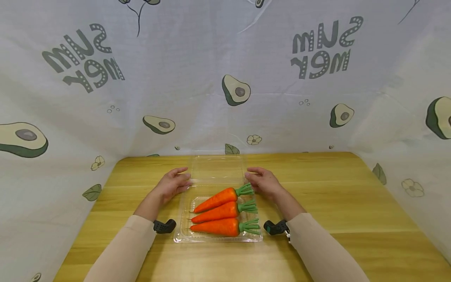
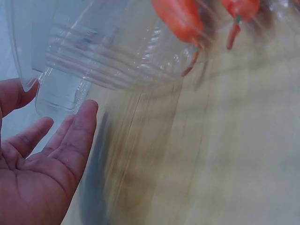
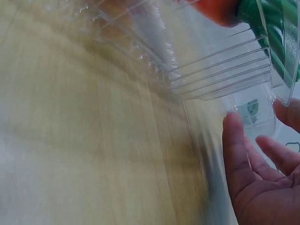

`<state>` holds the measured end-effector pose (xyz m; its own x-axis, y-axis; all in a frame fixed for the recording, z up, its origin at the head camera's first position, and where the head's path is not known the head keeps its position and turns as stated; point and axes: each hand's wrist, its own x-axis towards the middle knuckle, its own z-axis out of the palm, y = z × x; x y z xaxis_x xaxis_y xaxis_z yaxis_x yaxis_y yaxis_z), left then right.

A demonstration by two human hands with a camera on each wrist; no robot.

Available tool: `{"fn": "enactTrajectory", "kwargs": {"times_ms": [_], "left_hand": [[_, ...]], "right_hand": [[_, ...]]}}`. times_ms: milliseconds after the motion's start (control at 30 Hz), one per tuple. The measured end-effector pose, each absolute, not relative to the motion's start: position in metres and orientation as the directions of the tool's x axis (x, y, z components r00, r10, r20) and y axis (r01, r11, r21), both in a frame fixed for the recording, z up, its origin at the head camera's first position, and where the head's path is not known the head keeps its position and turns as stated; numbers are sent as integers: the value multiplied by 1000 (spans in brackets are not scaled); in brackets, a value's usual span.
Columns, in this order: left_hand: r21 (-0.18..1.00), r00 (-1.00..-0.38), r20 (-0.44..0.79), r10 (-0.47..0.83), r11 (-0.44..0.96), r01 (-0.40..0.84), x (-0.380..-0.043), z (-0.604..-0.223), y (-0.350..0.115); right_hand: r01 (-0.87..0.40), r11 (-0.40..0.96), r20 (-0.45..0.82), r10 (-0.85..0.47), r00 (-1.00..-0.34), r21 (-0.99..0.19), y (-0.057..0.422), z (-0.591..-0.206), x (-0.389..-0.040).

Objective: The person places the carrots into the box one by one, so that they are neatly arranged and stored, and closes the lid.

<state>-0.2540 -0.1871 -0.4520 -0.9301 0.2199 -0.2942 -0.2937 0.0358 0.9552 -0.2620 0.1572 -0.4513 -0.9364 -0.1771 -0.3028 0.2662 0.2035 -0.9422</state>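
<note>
three carrots lie side by side in one clear plastic clamshell box, their orange tips toward the left edge of the table and their green tops toward the right. the box sits near the middle of the table, closer to the near edge than the far one, and its one hinged lid is thrown open, reaching back toward the far edge. two hands flank the hinge line. the left hand rests at the left side of the box where base and lid meet, fingers straight and relaxed, the tips at the plastic rim; in the left wrist view the fingers lie spread and uncurled just beside the ribbed wall of the box, and whether they touch it cannot be told through the blur. the right hand mirrors it at the right side, just beside the green top of the farthest carrot, its fingers likewise straight and holding nothing, close under the box's ribbed corner. neither hand grips anything. the carrots lie between the two hands and a little nearer the person than both. two small black wrist cameras show, one by each forearm, near the box's near corners. a cloth printed with avocados hangs behind the far edge.
</note>
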Motion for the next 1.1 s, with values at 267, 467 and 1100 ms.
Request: {"fn": "enactTrajectory", "kwargs": {"times_ms": [267, 467, 1100], "left_hand": [[959, -937, -278, 211, 6, -283, -252, -451, -183], [961, -943, -269, 194, -17, -277, -253, -451, -181], [987, -981, -146, 126, -51, -154, -267, -443, -163]], "right_hand": [[227, 189, -260, -173, -950, -955, 161, -451, -258], [163, 201, -199, -177, -964, -966, 165, -449, -257], [83, 227, -116, -138, -984, -970, 178, -438, -272]]}}
